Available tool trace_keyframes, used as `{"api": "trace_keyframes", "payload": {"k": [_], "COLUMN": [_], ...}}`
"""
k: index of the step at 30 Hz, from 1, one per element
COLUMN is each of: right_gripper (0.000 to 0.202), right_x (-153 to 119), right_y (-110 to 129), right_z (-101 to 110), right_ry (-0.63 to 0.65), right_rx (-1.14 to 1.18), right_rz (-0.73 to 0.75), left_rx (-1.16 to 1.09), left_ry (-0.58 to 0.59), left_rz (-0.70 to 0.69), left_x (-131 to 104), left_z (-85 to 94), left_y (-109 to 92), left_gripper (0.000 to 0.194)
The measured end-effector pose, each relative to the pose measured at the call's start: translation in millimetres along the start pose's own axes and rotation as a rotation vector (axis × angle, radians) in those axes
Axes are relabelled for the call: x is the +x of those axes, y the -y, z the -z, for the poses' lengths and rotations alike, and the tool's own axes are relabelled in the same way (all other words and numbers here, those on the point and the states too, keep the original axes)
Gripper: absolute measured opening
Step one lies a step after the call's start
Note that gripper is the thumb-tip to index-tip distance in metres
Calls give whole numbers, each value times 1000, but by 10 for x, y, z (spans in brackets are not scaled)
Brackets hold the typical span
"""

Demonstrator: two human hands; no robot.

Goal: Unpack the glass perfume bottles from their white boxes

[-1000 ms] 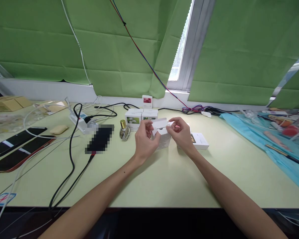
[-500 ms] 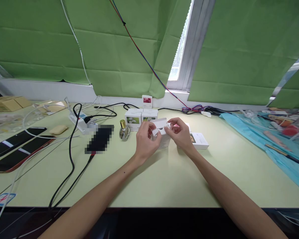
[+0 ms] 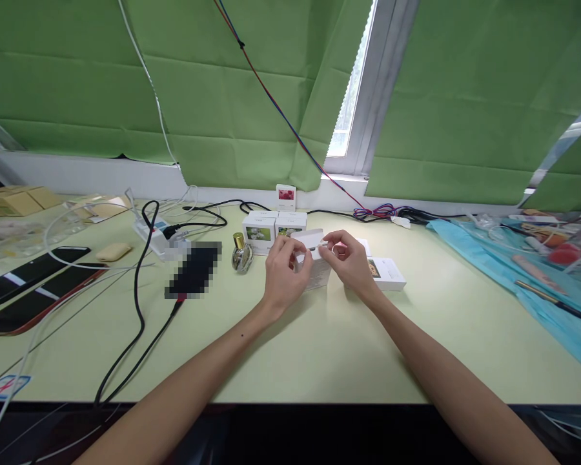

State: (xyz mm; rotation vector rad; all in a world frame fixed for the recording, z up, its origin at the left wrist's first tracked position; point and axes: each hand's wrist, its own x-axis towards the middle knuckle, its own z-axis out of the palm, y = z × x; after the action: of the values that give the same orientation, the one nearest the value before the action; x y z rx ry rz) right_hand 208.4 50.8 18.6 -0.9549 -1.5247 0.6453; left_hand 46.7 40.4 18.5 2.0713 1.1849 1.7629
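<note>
Between my hands stands a small white cardboard box (image 3: pixel 318 276), its top flap raised and its side flaps partly out. My left hand (image 3: pixel 285 271) pinches the left side flap with thumb and forefinger. On the other side, my right hand (image 3: pixel 349 259) pinches the right flap. What lies inside the box is mostly hidden by my fingers. Behind are white boxes with flower pictures (image 3: pixel 259 234), and a glass perfume bottle with a gold cap (image 3: pixel 242 255) stands left of them. Another white box (image 3: pixel 388 274) lies just right of my right hand.
A black phone-like device (image 3: pixel 193 270) with a cable lies to the left, near a white power strip (image 3: pixel 151 237) and two dark phones (image 3: pixel 43 300). Blue plastic sheeting (image 3: pixel 503 258) with odds and ends covers the right side. Bundled wires (image 3: pixel 382 212) run along the wall.
The fingers of both my hands have shifted slightly at the box's flaps. The box stays in nearly the same place, and everything else is still.
</note>
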Motion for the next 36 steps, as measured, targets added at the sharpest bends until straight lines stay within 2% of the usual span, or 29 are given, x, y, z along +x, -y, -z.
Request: {"api": "trace_keyframes", "payload": {"k": [13,26,36], "right_gripper": [16,15,16], "right_x": [7,10,17], "right_y": [-11,-12,-24], "right_z": [-5,-8,-13], "right_ry": [-22,-14,-24], "right_rx": [-3,-4,-11], "right_rz": [1,8,9], "left_rx": [-5,-19,45], "left_ry": [-17,-6,21], "left_rz": [103,212,282], "left_x": [-12,5,21], "left_z": [-18,-10,4], "left_y": [20,16,-23], "left_gripper": [1,13,12]}}
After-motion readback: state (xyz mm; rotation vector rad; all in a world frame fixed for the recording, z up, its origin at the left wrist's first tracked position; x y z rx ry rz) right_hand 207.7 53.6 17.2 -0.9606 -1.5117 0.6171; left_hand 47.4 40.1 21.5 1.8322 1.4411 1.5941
